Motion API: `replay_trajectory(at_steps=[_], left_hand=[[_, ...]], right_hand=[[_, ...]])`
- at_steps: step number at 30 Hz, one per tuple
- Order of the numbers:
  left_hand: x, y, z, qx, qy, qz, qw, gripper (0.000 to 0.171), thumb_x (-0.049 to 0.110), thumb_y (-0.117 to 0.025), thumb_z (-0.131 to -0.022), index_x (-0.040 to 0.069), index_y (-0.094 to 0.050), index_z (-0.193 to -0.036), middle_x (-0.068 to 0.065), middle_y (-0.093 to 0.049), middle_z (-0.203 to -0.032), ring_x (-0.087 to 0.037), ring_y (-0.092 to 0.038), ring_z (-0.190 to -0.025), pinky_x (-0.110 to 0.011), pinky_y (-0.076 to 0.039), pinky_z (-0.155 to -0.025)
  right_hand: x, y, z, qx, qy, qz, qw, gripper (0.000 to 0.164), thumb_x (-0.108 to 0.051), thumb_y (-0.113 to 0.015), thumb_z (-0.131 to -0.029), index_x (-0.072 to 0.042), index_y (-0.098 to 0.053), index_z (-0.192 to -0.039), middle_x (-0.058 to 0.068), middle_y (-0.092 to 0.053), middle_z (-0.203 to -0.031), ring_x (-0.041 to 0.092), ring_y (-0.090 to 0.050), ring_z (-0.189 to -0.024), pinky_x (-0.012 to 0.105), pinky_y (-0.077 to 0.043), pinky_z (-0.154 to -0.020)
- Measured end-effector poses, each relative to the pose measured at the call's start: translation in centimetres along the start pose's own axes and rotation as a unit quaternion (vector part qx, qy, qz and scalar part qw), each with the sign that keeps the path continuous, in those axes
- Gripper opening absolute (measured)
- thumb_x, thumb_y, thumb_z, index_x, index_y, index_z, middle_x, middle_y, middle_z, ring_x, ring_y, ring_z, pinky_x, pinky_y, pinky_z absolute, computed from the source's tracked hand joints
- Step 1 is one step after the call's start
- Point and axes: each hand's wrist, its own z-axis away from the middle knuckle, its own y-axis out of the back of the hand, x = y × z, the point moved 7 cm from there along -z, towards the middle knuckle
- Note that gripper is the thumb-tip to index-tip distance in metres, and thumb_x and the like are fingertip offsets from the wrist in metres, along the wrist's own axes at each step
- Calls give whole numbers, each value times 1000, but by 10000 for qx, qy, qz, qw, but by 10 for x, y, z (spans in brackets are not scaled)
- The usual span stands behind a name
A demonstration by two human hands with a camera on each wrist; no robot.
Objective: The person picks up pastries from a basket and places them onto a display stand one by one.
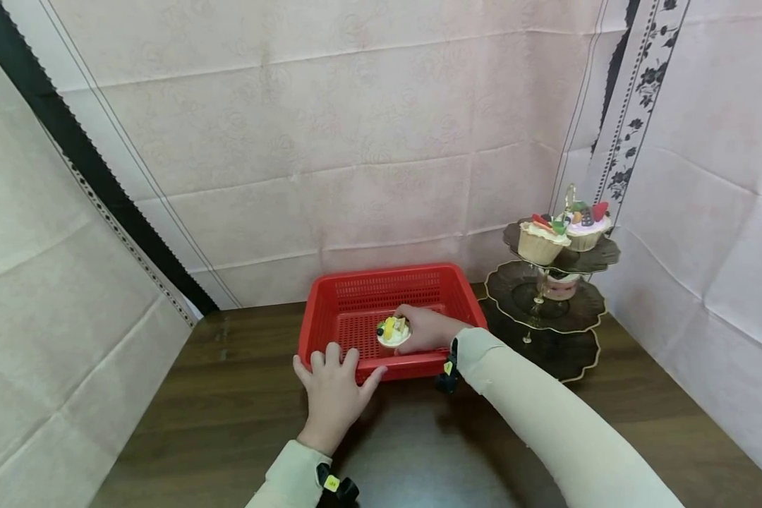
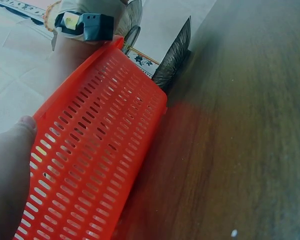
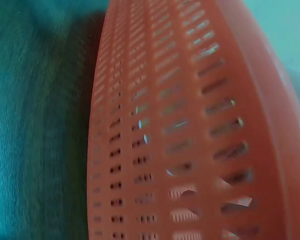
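Note:
A cupcake with white cream and yellow and green toppings point(image 1: 394, 330) is in my right hand point(image 1: 427, 329), over the inside of the red basket point(image 1: 387, 277). The right fingers curl round its far and right side. My left hand point(image 1: 334, 389) rests on the basket's near rim, fingers spread and fairly straight, thumb pointing right along the rim. In the left wrist view the left thumb point(image 2: 26, 127) touches the rim above the slotted wall point(image 2: 95, 145). The right wrist view shows mostly the slotted basket wall point(image 3: 180, 125); the right hand is hidden there.
Right of the basket stands a dark tiered stand point(image 1: 546, 296) with wavy gold edges. Its top tier bears a cupcake with red and green toppings point(image 1: 542, 243) and a berry-topped one point(image 1: 587, 226); a pink-layered cake point(image 1: 560, 288) sits below. Pale cloth point(image 1: 355, 141) backs the wooden table point(image 1: 241, 409).

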Motion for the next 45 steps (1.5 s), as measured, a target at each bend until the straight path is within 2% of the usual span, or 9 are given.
replay_trajectory(at_steps=[5, 12, 18, 25, 29, 36, 45], left_hand=[[2, 0, -1, -5, 0, 54, 10000, 57, 66, -64, -85, 13, -68, -105, -13, -55, -104, -38, -50, -94, -81, -20, -98], [1, 2, -1, -13, 15, -13, 10000, 56, 66, -65, -85, 13, -68, -103, -14, -55, -104, -39, -50, -94, -80, -21, -97], [-1, 1, 0, -14, 7, 0, 10000, 57, 66, -64, -85, 13, -69, -104, -15, -55, -104, -39, -50, -94, -80, -21, -98], [-1, 0, 1, 30, 2, 19, 10000, 57, 68, -59, -88, 14, -68, -101, -14, -56, -103, -38, -49, -91, -81, -21, -98], [0, 0, 0, 31, 9, 110, 9999, 57, 69, -57, -89, 13, -67, -100, -14, -55, -102, -38, -49, -90, -81, -18, -99], [0, 3, 0, 60, 10, 127, 9999, 57, 69, -57, -89, 14, -67, -100, -14, -55, -102, -38, -49, -91, -81, -19, -99], [0, 0, 0, 23, -13, 54, 10000, 59, 70, -55, -89, 14, -68, -101, -13, -55, -103, -38, -50, -91, -80, -20, -99]], right_hand=[[6, 14, 15, 359, -206, -218, 9989, 70, -43, -87, -74, -18, -52, -129, -4, -62, -109, 13, -60, -96, 35, -51, -89], [11, 33, 37, 830, -382, -480, 9947, 75, -42, -88, -73, -16, -49, -132, -1, -62, -113, 16, -60, -100, 38, -51, -93], [15, 52, 56, 1210, -247, -414, 9915, 74, -39, -84, -76, -12, -47, -134, 3, -63, -115, 16, -62, -101, 39, -51, -92], [18, 82, 87, 1721, -144, -513, 9836, 71, -33, -84, -81, -7, -46, -135, 12, -63, -121, 24, -62, -107, 46, -51, -95], [24, 100, 105, 2101, -309, -578, 9755, 73, -35, -84, -82, -5, -45, -136, 16, -61, -124, 28, -61, -110, 49, -50, -95], [31, 121, 132, 2450, -600, -624, 9657, 76, -41, -81, -83, -3, -44, -137, 19, -59, -125, 32, -59, -111, 48, -49, -94], [53, 138, 162, 2718, -1024, -667, 9545, 81, -44, -75, -89, 2, -41, -147, 27, -53, -139, 41, -51, -126, 59, -37, -108]])
